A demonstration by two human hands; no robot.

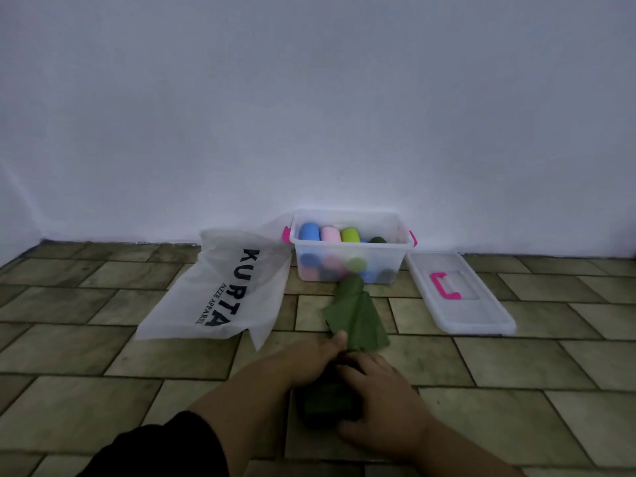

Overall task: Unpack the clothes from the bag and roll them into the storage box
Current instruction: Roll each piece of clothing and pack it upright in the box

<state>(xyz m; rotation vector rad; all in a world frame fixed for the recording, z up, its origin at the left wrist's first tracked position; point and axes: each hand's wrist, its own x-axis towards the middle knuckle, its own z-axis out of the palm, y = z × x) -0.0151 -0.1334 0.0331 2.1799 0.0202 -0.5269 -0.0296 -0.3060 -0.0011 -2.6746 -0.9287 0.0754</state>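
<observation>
green garment point(358, 315), roll gripped by right hand point(382, 404), left hand point(309, 361) fingers hidden

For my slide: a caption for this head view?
Left hand and right hand roll a green cloth near the box.

Readable print sits on the white plastic bag point(220, 287), which lies on the floor ahead of the left hand point(311, 361) and off to its left. Large dark block capitals spell "KURTA", turned sideways so the word runs down the bag's length: the K at the end far from the hands, the A at the end nearer them. Alongside it, on the side away from the hands, a much smaller dark line reads "PAZZE APPAREL", slightly blurred, running the same way.
</observation>
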